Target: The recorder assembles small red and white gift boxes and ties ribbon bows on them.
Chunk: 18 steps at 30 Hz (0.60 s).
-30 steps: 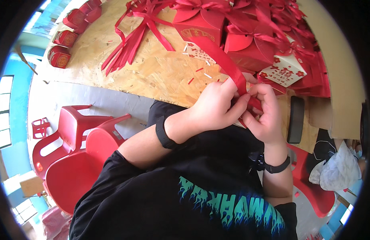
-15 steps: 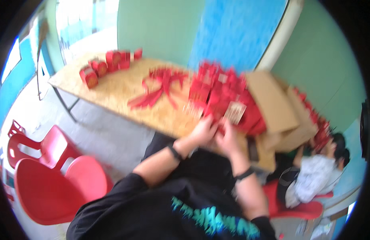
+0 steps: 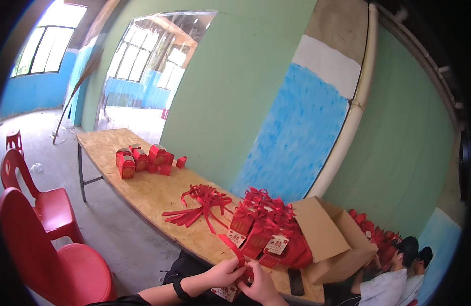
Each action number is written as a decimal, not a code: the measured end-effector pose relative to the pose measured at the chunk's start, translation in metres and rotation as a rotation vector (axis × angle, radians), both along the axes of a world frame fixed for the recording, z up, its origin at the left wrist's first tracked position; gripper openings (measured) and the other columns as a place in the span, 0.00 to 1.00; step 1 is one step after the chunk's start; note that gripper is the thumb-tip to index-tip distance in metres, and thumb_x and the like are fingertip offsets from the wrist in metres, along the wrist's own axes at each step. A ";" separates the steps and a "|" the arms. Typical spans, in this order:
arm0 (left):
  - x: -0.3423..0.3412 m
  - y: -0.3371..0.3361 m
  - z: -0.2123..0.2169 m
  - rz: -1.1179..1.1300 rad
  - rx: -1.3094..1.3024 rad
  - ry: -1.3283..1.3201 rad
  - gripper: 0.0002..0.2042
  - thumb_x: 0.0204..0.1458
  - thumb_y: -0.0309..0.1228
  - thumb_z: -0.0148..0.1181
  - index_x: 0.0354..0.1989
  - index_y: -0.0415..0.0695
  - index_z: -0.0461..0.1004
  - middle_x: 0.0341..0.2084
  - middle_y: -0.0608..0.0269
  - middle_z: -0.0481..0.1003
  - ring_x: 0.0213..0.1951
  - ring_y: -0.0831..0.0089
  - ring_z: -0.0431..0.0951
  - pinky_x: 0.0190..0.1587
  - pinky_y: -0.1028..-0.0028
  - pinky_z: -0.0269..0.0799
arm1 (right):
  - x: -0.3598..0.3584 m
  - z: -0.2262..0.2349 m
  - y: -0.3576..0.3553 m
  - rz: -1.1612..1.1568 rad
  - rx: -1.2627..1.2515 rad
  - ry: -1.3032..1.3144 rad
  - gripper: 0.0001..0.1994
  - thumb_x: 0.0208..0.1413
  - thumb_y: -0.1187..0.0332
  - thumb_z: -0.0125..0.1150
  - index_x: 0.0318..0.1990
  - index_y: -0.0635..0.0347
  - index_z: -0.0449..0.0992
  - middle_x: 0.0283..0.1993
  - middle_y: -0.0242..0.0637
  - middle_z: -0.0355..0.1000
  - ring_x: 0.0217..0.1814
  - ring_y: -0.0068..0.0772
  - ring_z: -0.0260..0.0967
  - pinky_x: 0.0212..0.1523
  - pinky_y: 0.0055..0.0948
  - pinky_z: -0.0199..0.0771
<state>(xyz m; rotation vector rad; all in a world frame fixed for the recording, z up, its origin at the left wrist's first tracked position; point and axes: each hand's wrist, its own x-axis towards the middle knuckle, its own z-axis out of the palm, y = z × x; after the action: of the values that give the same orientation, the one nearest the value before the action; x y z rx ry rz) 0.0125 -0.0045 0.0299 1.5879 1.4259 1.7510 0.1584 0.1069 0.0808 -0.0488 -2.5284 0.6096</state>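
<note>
My left hand and my right hand meet at the bottom of the view, at the near edge of a long chipboard table. Both pinch a strip of red ribbon that runs up and to the left from my fingers. A small red gift box with a white tag sits just under my hands. A heap of red gift boxes with bows lies right behind them, spilling from a tipped cardboard carton.
A bundle of loose red ribbons lies mid-table. Several small red boxes stand at the far left end. Red plastic chairs stand at my left. A dark phone lies near the carton. Another person sits at lower right.
The view has swung sharply upward, from my lap and hands to the table, wall and window. My hands stay together on the red ribbon, now low in the picture.
</note>
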 end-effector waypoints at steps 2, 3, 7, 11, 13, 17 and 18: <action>0.000 0.007 -0.003 -0.022 -0.003 -0.011 0.13 0.67 0.27 0.51 0.57 0.36 0.69 0.41 0.57 0.79 0.45 0.70 0.80 0.49 0.70 0.76 | 0.001 -0.008 0.006 -0.003 0.045 0.073 0.27 0.49 0.63 0.74 0.55 0.60 0.68 0.42 0.49 0.78 0.42 0.51 0.80 0.41 0.42 0.80; 0.000 0.009 -0.002 -0.046 0.013 -0.018 0.14 0.68 0.27 0.51 0.58 0.36 0.69 0.42 0.56 0.79 0.46 0.70 0.80 0.50 0.70 0.76 | 0.004 -0.008 0.006 -0.004 -0.034 0.048 0.27 0.50 0.63 0.75 0.54 0.60 0.68 0.44 0.50 0.78 0.44 0.52 0.80 0.42 0.41 0.80; 0.012 0.001 0.017 -0.073 0.000 0.041 0.12 0.67 0.25 0.51 0.56 0.36 0.70 0.43 0.54 0.78 0.45 0.65 0.80 0.49 0.67 0.76 | 0.021 -0.005 0.004 -0.008 -0.116 0.054 0.27 0.51 0.63 0.75 0.54 0.60 0.68 0.43 0.50 0.78 0.43 0.51 0.80 0.41 0.41 0.80; 0.025 0.011 0.047 -0.127 -0.031 0.176 0.12 0.66 0.25 0.53 0.55 0.36 0.70 0.42 0.52 0.79 0.45 0.61 0.81 0.48 0.66 0.76 | 0.039 -0.001 0.007 -0.071 -0.046 0.259 0.26 0.49 0.65 0.77 0.53 0.61 0.70 0.36 0.44 0.78 0.33 0.43 0.80 0.35 0.37 0.80; 0.035 0.015 0.067 -0.182 -0.002 0.156 0.13 0.66 0.25 0.53 0.57 0.37 0.69 0.42 0.52 0.79 0.45 0.61 0.81 0.48 0.66 0.76 | 0.050 0.011 0.009 -0.129 -0.182 0.222 0.25 0.48 0.66 0.78 0.51 0.61 0.72 0.36 0.44 0.79 0.33 0.38 0.80 0.35 0.34 0.80; 0.041 0.027 0.057 -0.220 0.050 0.042 0.14 0.66 0.22 0.51 0.59 0.36 0.66 0.44 0.55 0.77 0.47 0.69 0.80 0.49 0.69 0.76 | 0.051 0.007 0.016 -0.092 -0.280 0.276 0.21 0.51 0.69 0.77 0.50 0.61 0.73 0.39 0.45 0.80 0.38 0.36 0.82 0.38 0.32 0.80; 0.041 0.029 0.047 -0.209 0.060 0.054 0.14 0.66 0.22 0.51 0.59 0.36 0.66 0.45 0.58 0.76 0.47 0.73 0.79 0.50 0.71 0.75 | 0.053 0.003 0.016 -0.099 -0.253 0.251 0.21 0.51 0.70 0.76 0.51 0.60 0.73 0.39 0.45 0.80 0.39 0.40 0.82 0.39 0.34 0.81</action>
<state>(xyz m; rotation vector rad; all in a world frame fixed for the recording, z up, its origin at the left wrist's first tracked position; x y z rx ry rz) 0.0536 0.0243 0.0766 1.7578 1.1916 1.6548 0.2111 0.1226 0.0835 -0.1759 -2.1828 0.8369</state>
